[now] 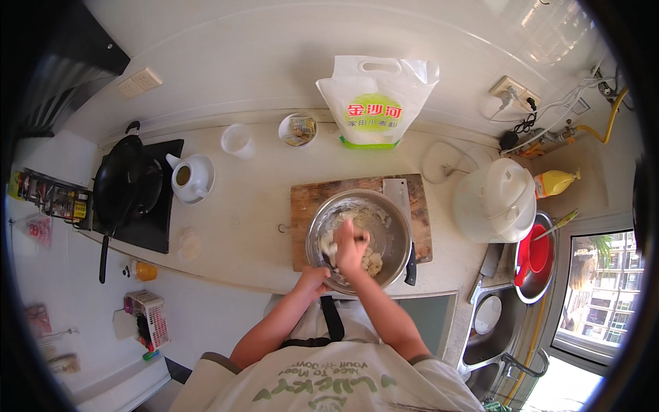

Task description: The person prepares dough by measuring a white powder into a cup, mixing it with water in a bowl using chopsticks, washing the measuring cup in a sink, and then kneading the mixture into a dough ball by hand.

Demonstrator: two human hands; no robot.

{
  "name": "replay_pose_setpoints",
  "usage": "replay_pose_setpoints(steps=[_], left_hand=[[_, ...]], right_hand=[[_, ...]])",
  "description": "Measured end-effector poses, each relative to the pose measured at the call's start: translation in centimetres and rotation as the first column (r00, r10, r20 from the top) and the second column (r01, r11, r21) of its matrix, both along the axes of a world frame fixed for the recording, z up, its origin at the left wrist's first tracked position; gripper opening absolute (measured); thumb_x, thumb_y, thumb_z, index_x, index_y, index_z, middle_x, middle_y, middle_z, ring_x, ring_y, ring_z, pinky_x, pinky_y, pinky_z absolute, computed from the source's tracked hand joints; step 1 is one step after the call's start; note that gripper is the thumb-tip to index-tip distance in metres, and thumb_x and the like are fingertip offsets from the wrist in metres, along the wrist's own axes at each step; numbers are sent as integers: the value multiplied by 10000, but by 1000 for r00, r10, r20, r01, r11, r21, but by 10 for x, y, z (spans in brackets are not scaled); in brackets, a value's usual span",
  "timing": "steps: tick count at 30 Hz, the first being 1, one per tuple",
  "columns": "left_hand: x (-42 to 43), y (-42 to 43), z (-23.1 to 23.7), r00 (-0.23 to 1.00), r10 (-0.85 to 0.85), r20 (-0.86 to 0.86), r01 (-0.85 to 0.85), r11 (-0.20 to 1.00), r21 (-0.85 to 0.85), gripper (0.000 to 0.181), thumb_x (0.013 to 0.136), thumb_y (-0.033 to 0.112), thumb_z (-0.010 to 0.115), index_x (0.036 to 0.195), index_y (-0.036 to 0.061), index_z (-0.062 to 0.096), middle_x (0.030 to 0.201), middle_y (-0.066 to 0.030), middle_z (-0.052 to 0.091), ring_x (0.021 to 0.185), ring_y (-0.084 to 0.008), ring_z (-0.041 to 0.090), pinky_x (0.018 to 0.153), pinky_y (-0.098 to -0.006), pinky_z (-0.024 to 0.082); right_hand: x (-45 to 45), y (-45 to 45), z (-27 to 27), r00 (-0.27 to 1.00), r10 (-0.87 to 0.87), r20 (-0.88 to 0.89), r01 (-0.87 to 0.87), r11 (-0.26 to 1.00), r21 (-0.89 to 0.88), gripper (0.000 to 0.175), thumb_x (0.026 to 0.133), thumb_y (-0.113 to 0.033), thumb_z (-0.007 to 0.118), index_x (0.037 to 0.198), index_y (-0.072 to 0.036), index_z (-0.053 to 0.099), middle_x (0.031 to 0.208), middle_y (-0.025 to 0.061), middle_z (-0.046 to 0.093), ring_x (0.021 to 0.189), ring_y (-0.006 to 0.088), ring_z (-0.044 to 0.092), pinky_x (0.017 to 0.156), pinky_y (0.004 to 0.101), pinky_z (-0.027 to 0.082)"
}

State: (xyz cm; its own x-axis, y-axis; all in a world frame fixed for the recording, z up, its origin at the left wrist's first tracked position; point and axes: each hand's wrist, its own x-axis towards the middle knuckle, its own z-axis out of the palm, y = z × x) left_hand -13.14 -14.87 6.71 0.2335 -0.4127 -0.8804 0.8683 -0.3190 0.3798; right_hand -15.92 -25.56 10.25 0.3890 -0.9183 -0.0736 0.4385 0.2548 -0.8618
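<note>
A stainless steel bowl [396,242] holds crumbly, whitish dough [371,261], with flour clinging to its inner wall. My left hand [313,280] grips the near left rim of this bowl. Inside it, my right hand [351,247] is in the dough, blurred; a dark, thin thing shows by its fingers, too unclear to name, and whether the hand holds it I cannot tell. Beneath the bowl lies a worn wooden cutting board [304,206]. A cleaver [396,193] lies on the board, partly under the bowl, its black handle [411,268] pointing towards me.
A plastic flour bag [378,103] stands behind the board. Further left are a plastic cup [238,141], a small bowl of packets [298,130], a white teapot [190,177] and a black wok [118,180]. To the right are a white rice cooker [495,203], another knife [489,265] and a sink [497,345].
</note>
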Motion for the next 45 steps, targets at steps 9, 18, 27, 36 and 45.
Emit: replay_pose_setpoints(steps=[9,18,27,36,45], left_hand=[[-1,-6,7,984,152,-91,-157,986,-53,411,708,-75,422,1112,-108,356,1050,-226,483,930,-370,550,776,-524,492],[-4,-3,12,986,160,-36,-161,987,-20,434,691,-77,414,1122,-104,366,1046,-231,496,918,-409,554,748,-585,482],[0,-8,16,997,72,-30,-71,996,50,390,688,-106,435,1073,-106,378,1000,-206,493,870,-357,568,728,-529,515],[-7,-5,2,986,169,-10,-169,985,-21,358,693,-78,433,1045,-127,389,982,-246,508,832,-404,579,691,-571,506],[-5,-3,6,993,105,50,-105,994,-6,321,672,-72,466,984,-115,401,899,-217,516,740,-374,596,621,-527,535]], right_hand=[[-57,-115,10,999,-22,37,23,1000,-21,402,932,-221,454,566,-121,321,550,-51,271,488,62,261,443,243,220],[-97,-18,22,980,107,-167,-99,993,57,470,928,-208,441,508,-78,273,482,-33,336,442,70,253,419,271,178],[32,-55,22,998,-57,35,53,993,106,393,898,-229,517,587,-139,294,469,-61,272,393,50,210,384,241,161],[-67,-114,17,1000,-24,7,24,1000,19,442,928,-201,456,526,-118,293,488,-52,302,442,56,252,418,240,185],[-41,-10,24,998,54,-9,-51,980,190,463,904,-214,501,512,-102,282,496,-63,310,461,50,246,421,245,179]])
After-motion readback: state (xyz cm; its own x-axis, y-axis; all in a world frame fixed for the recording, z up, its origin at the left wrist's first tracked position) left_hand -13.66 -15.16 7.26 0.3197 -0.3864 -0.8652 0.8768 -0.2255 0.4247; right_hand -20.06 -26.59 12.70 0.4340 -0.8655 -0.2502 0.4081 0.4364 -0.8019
